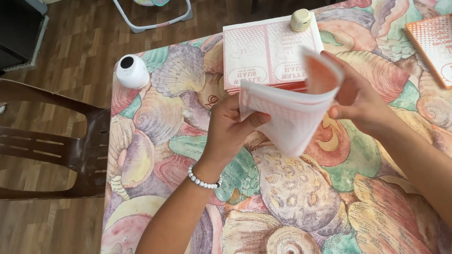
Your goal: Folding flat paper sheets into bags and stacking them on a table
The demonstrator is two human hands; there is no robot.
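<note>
I hold one thin red-and-white printed paper sheet (290, 115) curled over in the air above the table. My left hand (231, 127) pinches its near left edge, a bead bracelet on that wrist. My right hand (358, 96) grips the upper right edge, bending the sheet into a curve. Just behind the sheet lies a flat stack of the same printed paper sheets (265, 53) on the table.
The table wears a seashell-patterned cloth (295, 201). A white round device (132, 71) stands at its left corner, a small cream dispenser (301, 19) on the stack's far edge. More red printed sheets (446, 49) lie far right. A brown plastic chair (39, 146) stands left.
</note>
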